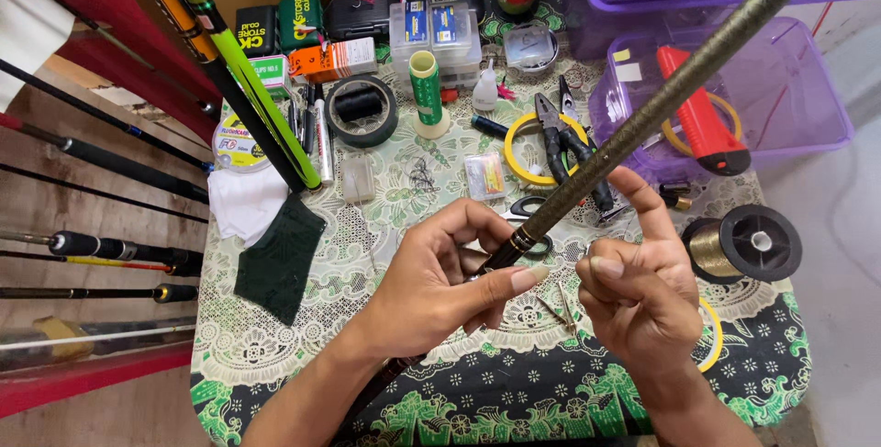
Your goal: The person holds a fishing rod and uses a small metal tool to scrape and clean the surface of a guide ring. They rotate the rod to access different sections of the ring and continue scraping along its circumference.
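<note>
At the far left, several thin dark fishing rods (101,158) lie on a wooden rack, and a lime-green and black rod (240,71) leans down onto the tabletop (303,318), which wears a green and white floral cloth. A white cloth (243,201) and a dark green felt pad (280,259) lie by that rod's foot. Along the back edge sit green and black boxes (280,27), an orange and white carton (332,59) and clear plastic cases with blue labels (431,29). Near them are a roll of black tape (364,109) and a green thread spool (426,89) standing upright.

The left hand (440,286) is wrapped around the long dark olive, woven-textured rod blank (661,103), fingers closed on its lower part beside a gold-ringed black band, thumb stretched out rightward. The blank rises diagonally from there to the upper right, over black pliers (560,130) lying across a yellow ring (523,149).

The right hand (642,296) is just beside the blank, fingers loosely curled, forefinger raised against the shaft; it grips nothing I can make out. Further right are a black spool of golden line (743,245) and a clear purple tub (789,89) holding a red-handled tool (702,117).
</note>
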